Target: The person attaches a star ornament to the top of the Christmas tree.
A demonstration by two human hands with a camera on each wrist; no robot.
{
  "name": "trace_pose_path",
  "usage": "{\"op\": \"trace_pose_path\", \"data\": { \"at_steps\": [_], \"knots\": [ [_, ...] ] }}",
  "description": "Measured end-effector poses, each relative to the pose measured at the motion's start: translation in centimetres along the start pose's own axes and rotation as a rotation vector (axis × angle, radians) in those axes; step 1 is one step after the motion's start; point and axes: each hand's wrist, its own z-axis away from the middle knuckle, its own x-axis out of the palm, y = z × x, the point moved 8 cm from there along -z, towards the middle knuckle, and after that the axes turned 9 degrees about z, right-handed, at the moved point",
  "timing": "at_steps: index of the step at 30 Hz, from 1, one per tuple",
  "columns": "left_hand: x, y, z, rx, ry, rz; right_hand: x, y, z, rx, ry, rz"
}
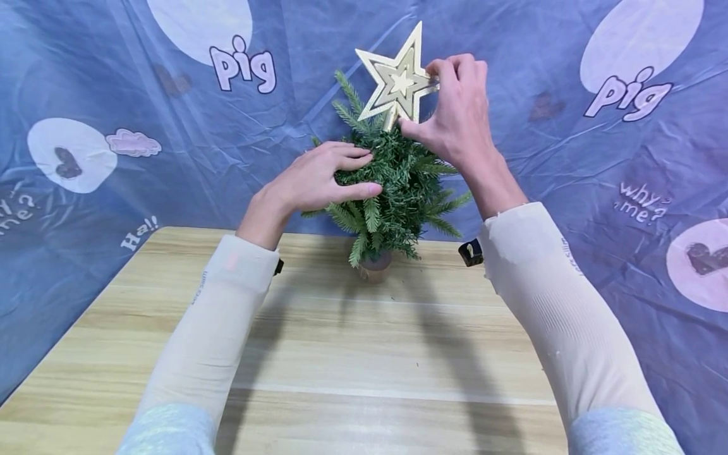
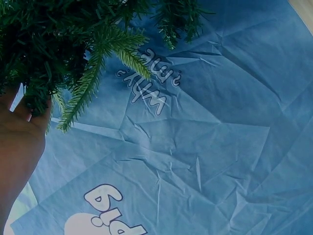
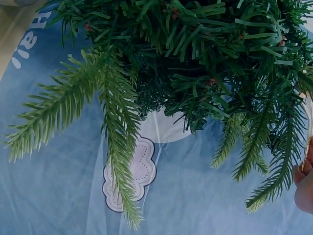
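Note:
A small artificial Christmas tree (image 1: 398,183) stands upright near the table's back edge, its base partly covered by lower branches. At its top is a gold star tree topper (image 1: 401,82), tilted, with its short stem reaching down into the green needles. My right hand (image 1: 462,110) grips the star's right side, fingers at the side point and thumb near the stem. On the tree's upper left, my left hand (image 1: 318,174) rests with its fingers and thumb extended over the branches (image 2: 44,54). In the right wrist view, fingertips (image 3: 308,166) touch the star's gold edge at the right border.
The wood-grain table (image 1: 352,360) extends toward me, with a few tiny dark bits near the tree. Behind it hangs a wrinkled blue cloth (image 1: 318,38) printed with words and pale shapes. Loose branches (image 3: 117,127) stick out around the tree.

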Motion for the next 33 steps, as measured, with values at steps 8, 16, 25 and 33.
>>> {"op": "trace_pose_path", "data": {
  "at_steps": [8, 16, 25, 33],
  "knots": [
    [0.0, 0.1, -0.1, -0.006, -0.001, -0.012, -0.3, -0.4, -0.1, -0.072, 0.011, 0.005],
    [0.1, 0.0, 0.0, -0.005, 0.009, -0.01, -0.4, -1.1, -0.2, -0.147, 0.026, 0.027],
    [0.2, -0.2, 0.2, 0.003, 0.023, -0.005, -0.8, -2.3, 0.1, -0.267, 0.105, 0.047],
    [0.3, -0.2, 0.1, 0.015, 0.029, -0.006, -1.2, -2.6, 0.7, -0.347, 0.225, 0.019]
  ]
}}
